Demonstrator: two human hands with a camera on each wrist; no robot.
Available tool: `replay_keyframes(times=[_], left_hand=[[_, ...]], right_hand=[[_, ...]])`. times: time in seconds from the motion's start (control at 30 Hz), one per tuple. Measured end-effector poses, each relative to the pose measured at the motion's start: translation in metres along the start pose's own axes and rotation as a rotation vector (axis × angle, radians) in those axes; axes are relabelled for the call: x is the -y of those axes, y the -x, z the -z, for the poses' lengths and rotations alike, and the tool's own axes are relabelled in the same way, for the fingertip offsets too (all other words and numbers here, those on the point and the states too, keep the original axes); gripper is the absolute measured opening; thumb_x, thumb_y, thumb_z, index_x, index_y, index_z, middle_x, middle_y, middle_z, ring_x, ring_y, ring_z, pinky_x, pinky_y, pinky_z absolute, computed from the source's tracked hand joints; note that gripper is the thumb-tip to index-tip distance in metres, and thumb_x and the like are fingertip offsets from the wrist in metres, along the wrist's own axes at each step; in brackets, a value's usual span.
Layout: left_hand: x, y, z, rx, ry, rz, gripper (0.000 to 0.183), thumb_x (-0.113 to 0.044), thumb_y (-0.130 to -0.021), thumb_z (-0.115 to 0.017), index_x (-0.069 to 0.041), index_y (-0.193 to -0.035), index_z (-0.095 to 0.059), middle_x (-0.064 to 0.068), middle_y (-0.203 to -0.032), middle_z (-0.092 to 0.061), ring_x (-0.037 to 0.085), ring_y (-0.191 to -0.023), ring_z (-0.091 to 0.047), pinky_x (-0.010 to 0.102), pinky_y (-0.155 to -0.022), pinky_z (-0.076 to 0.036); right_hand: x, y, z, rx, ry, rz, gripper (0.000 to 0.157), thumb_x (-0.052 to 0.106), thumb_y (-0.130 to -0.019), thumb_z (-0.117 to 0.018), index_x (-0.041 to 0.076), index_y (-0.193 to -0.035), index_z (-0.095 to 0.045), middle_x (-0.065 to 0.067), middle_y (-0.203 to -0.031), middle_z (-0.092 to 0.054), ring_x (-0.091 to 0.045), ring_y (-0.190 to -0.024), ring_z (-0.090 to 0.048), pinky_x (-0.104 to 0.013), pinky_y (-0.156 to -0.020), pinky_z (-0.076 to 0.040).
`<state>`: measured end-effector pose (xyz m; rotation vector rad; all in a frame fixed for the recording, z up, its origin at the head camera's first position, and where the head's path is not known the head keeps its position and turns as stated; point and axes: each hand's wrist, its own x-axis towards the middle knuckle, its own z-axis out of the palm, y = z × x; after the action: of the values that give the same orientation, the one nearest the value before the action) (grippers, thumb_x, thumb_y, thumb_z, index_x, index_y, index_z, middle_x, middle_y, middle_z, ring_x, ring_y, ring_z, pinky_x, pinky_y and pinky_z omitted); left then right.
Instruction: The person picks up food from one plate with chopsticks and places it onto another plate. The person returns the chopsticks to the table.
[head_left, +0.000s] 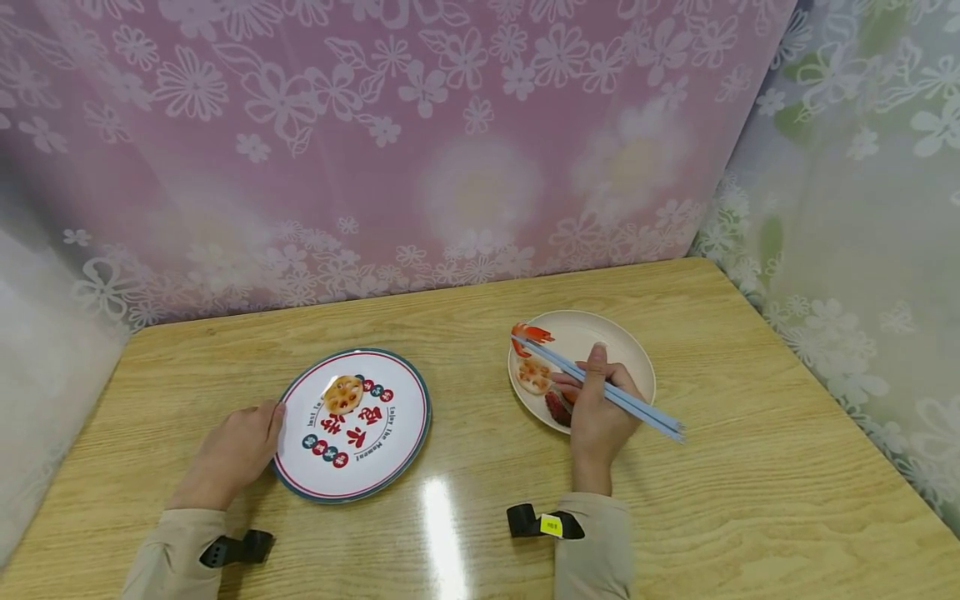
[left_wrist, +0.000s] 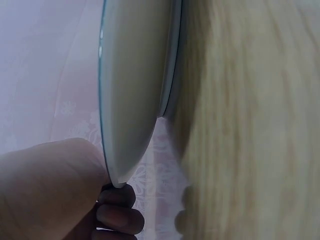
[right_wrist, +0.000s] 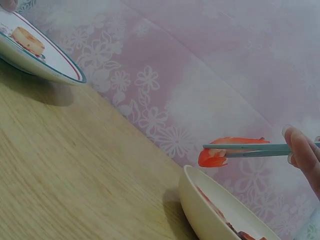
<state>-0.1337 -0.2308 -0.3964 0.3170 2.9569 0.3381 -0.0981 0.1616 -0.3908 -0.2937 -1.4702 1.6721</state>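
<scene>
My right hand point(head_left: 606, 417) grips a pair of pale blue chopsticks point(head_left: 637, 406), whose tips pinch an orange-red shrimp point(right_wrist: 215, 156). In the right wrist view the shrimp hangs above the rim of a cream plate point(head_left: 630, 350). On that plate lie a lotus root slice point(head_left: 534, 377) and a dark red piece point(head_left: 558, 408), the latter partly covered by the hand. With thumb above and fingers below, my left hand point(head_left: 238, 446) pinches the left rim of a white plate point(head_left: 397, 450) with a green edge and red lettering. Another lotus root slice point(head_left: 343, 395) sits on it.
Both plates stand on a wood-grain table point(head_left: 480, 450), with bare wood between them. A pink floral curtain point(head_left: 450, 167) hangs behind the far edge, and a pale floral one point(head_left: 862, 250) borders the right side. Black straps point(head_left: 237, 550) circle both wrists.
</scene>
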Motion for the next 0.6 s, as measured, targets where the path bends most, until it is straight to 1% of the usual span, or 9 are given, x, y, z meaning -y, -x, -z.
replay_keyframes(times=[0.13,0.3,0.37,0.47,0.6], left_hand=[[-0.001,0.0,0.0,0.014,0.005,0.016,0.035,-0.018,-0.104,-0.037,0.011,-0.107,-0.055,0.02,-0.085,-0.06,0.031,-0.076,-0.058,0.054,-0.071,-0.047],[-0.002,0.0,0.0,0.032,0.013,0.036,0.036,-0.02,-0.104,-0.037,0.012,-0.11,-0.054,0.016,-0.082,-0.059,0.027,-0.073,-0.054,0.048,-0.067,-0.046],[-0.002,0.0,0.0,0.036,0.015,0.041,0.036,-0.02,-0.104,-0.037,0.012,-0.111,-0.054,0.015,-0.081,-0.058,0.027,-0.073,-0.053,0.048,-0.067,-0.046],[-0.001,0.0,0.0,0.038,0.016,0.042,0.036,-0.02,-0.104,-0.037,0.011,-0.109,-0.054,0.014,-0.08,-0.057,0.027,-0.072,-0.052,0.046,-0.065,-0.045],[0.0,0.0,0.0,0.025,0.019,0.031,0.035,-0.02,-0.104,-0.037,0.011,-0.107,-0.055,0.014,-0.079,-0.056,0.027,-0.071,-0.053,0.046,-0.064,-0.044]], right_hand=[[0.002,0.003,-0.006,0.015,-0.016,-0.003,0.042,0.021,-0.098,-0.059,-0.016,-0.078,-0.06,-0.023,-0.067,-0.065,-0.016,-0.051,-0.067,-0.027,-0.047,-0.053],[0.004,0.006,-0.01,0.035,-0.021,0.008,0.043,0.02,-0.098,-0.058,-0.016,-0.076,-0.058,-0.03,-0.067,-0.062,-0.016,-0.049,-0.066,-0.027,-0.045,-0.052],[0.004,0.006,-0.011,0.032,-0.025,0.008,0.044,0.021,-0.098,-0.059,-0.016,-0.075,-0.058,-0.03,-0.067,-0.062,-0.016,-0.049,-0.066,-0.027,-0.045,-0.052],[0.005,0.007,-0.011,0.037,0.0,0.016,0.042,0.021,-0.098,-0.058,-0.015,-0.076,-0.06,-0.029,-0.067,-0.063,-0.015,-0.049,-0.066,-0.026,-0.045,-0.051],[0.005,0.009,-0.013,0.063,0.013,0.029,0.038,0.018,-0.099,-0.057,-0.015,-0.078,-0.061,-0.03,-0.065,-0.063,-0.013,-0.049,-0.066,-0.024,-0.043,-0.05]])
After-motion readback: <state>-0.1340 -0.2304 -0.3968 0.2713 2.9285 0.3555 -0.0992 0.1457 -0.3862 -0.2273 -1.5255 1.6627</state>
